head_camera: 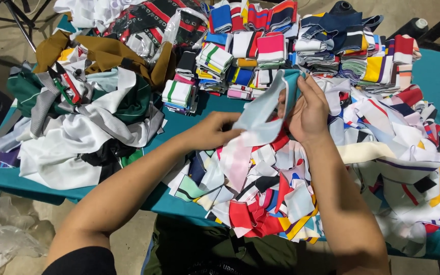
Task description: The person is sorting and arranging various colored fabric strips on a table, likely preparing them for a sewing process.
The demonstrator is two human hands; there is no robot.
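**Pale blue collar strip held over loose scrap heap**

Pale blue knit collar strip (260,114) is held above the teal table (434,76), both hands closed on it: left hand (215,131) pinches the lower end, right hand (309,109) grips the upper, fingers curled. Risk, as judged: a slack pinch could drop the strip into the loose pile (281,193), losing it among similar pieces. Count: two hands, one strip held; folded stacks (260,46) and loose pieces too many to count.
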